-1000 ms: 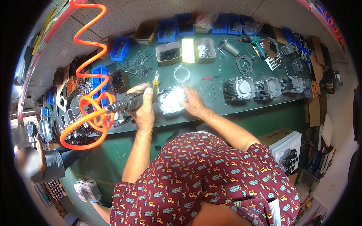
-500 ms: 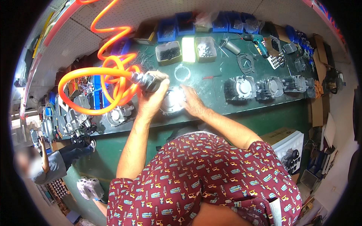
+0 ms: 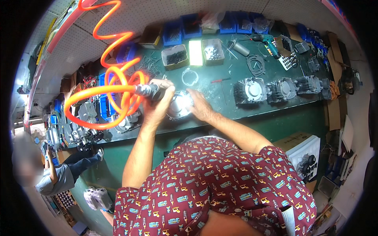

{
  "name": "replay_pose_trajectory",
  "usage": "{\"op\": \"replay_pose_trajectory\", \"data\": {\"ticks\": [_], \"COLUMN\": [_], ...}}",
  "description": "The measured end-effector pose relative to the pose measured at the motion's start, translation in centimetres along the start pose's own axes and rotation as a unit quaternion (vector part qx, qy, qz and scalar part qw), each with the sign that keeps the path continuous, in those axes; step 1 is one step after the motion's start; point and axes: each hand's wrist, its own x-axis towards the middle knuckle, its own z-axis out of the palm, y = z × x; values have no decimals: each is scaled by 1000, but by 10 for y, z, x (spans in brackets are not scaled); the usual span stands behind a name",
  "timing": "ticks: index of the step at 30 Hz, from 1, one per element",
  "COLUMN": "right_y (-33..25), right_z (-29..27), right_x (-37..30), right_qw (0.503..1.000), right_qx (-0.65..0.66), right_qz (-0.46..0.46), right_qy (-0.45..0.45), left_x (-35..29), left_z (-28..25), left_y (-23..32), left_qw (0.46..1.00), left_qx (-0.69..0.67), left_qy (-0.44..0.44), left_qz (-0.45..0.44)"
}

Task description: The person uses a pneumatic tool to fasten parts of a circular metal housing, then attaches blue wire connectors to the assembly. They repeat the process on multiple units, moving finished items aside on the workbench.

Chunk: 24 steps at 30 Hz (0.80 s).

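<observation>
**Round metal part (image 3: 179, 108) held its place as the dark tool (image 3: 158, 94) swung up beside it**

The part lay on the green bench (image 3: 208, 87) just in front of the person. A second earlier the tool stretched out sideways to the left; by this moment its hose end had risen toward the camera, and the left hand (image 3: 157, 108) had come in against the part's left edge. That shift seemed to bring the tool's working end down toward the part, though the hand hid that end, and contact could not be told. The left hand was wrapped firmly around the tool. The right hand (image 3: 200, 107) had stayed at the part's right edge, fingers touching it; whether it gripped or merely steadied could not be told.

Loops of orange hose (image 3: 100, 90) hung above the left of the bench, partly covering a blue bin and other metal parts there. Glare washed out much of the part's face.

Beyond the part lay a thin ring (image 3: 183, 78), with a red-handled key (image 3: 219, 80) to its right. Farther right stood a row of finned housings (image 3: 252, 91), with a green drill (image 3: 271, 46) behind them. A co-worker (image 3: 59, 179) was at the far left, well apart.
</observation>
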Motion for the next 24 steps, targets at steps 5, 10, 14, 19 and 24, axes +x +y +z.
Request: {"op": "replay_pose_trajectory", "data": {"ticks": [5,10,14,19,24], "right_y": [-6,-21,-16,1,1], "right_z": [-2,-1,0,-3,-1], "right_x": [1,0,0,6,-1], "right_qw": [1000,999,999,999,999], "right_qx": [-12,-32,-33,-15,-10], "right_qz": [6,-3,4,38,29], "right_qy": [-7,-40,-16,-29,-32], "left_x": [-17,-46,-31,-43,-86], "left_z": [0,-17,-16,-14,-21], "left_y": [25,23,35,45,36], "left_qw": [995,989,983,989,991], "left_qx": [52,51,69,29,31], "left_qy": [88,135,170,134,129], "left_qz": [10,37,19,46,11]}}
